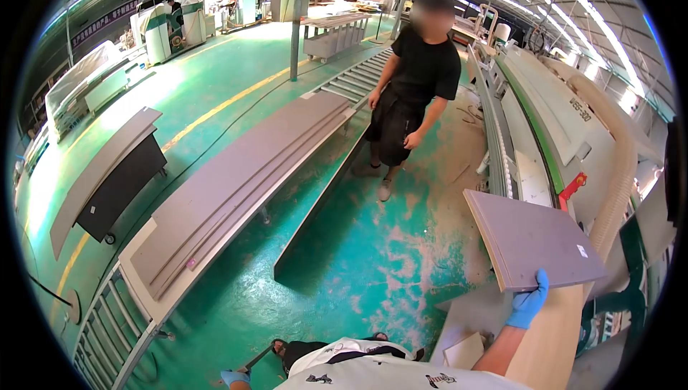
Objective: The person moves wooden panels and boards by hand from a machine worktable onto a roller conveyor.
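gloved right hand on a panel's near edge

at far left, flat boards (107,164) lie atop a dark wheeled cart (132,186). next, long grey-brown boards (244,160) lie stacked on a roller conveyor (115,311). at the bottom, the blue-gloved left hand (236,377) is partly cut off, just beside a thin dark strip (256,360); i cannot tell whether its fingers are closed on it. a co-worker (419,82) in black stands on the green floor (322,297) past the conveyor. at right, the blue-gloved right hand (529,304) has its fingers grasping the near edge of a grey-brown panel (534,236) with a small white label. the panel sits in front of a large pale machine (566,121), above a tan counter (548,347).
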`<state>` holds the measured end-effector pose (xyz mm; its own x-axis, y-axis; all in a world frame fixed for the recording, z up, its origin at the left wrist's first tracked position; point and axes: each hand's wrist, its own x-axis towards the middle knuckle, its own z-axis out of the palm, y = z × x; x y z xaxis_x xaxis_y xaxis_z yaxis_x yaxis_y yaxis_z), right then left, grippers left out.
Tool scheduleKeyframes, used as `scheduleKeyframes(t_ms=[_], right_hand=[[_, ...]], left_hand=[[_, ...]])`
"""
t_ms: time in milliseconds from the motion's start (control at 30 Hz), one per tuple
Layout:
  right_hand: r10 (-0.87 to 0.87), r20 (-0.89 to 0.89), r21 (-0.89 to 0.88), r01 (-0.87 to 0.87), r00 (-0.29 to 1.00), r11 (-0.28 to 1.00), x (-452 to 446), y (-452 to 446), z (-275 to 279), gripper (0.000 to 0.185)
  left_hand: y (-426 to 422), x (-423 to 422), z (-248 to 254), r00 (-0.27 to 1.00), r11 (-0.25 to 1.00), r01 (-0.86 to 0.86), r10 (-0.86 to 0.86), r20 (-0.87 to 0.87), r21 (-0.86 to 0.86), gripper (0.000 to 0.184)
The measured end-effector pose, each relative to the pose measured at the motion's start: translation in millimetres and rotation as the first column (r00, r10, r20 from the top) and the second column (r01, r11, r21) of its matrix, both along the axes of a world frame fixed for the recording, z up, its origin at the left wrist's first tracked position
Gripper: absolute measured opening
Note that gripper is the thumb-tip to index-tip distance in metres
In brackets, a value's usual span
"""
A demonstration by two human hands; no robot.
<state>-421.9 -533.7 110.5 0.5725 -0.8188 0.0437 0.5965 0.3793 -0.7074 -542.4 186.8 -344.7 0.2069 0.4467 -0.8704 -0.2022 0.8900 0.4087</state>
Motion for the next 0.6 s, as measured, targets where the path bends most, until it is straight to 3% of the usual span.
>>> scheduleKeyframes(t_ms=[33,133,200,233,300,367,433,533,600], right_hand=[[0.035,0.001,-0.013,-0.035,0.999,0.999,4,28,9,0.031],[0.033,-0.049,-0.074,-0.036,0.998,0.997,20,104,37,0.034],[0.011,-0.099,-0.111,-0.022,0.995,0.994,34,147,53,0.037],[0.124,-0.058,-0.098,-0.13,0.991,0.987,42,167,60,0.04],[0.262,-0.05,-0.075,-0.265,0.964,0.961,58,204,68,0.044],[0.433,-0.035,-0.021,-0.433,0.901,0.901,79,243,78,0.048],[0.549,-0.108,0.017,-0.55,0.829,0.835,109,282,83,0.045],[0.704,-0.171,0.105,-0.698,0.689,0.709,166,334,75,0.042],[0.782,-0.172,0.158,-0.766,0.6,0.623,213,368,64,0.041]], left_hand=[[13,-6,-13,0.995,0.995,-0.098,0.098,0.023,-0.023,0.028],[47,-31,-18,0.984,0.983,-0.172,0.169,-0.064,-0.061,0.028],[56,-27,26,0.969,0.97,-0.238,0.233,-0.077,-0.056,0.029],[60,-22,50,0.967,0.967,-0.249,0.246,-0.067,-0.045,0.029],[97,-53,-1,0.993,0.995,-0.066,0.058,0.101,0.076,0.031],[118,-61,-1,0.995,0.994,-0.098,0.098,0.004,0.05,0.031],[136,-81,-19,0.986,0.983,-0.165,0.166,-0.004,0.076,0.019],[154,-93,-11,0.931,0.936,-0.351,0.353,-0.092,0.033,0.027],[147,-89,13,0.817,0.837,-0.547,0.541,-0.199,0.03,0.03]])
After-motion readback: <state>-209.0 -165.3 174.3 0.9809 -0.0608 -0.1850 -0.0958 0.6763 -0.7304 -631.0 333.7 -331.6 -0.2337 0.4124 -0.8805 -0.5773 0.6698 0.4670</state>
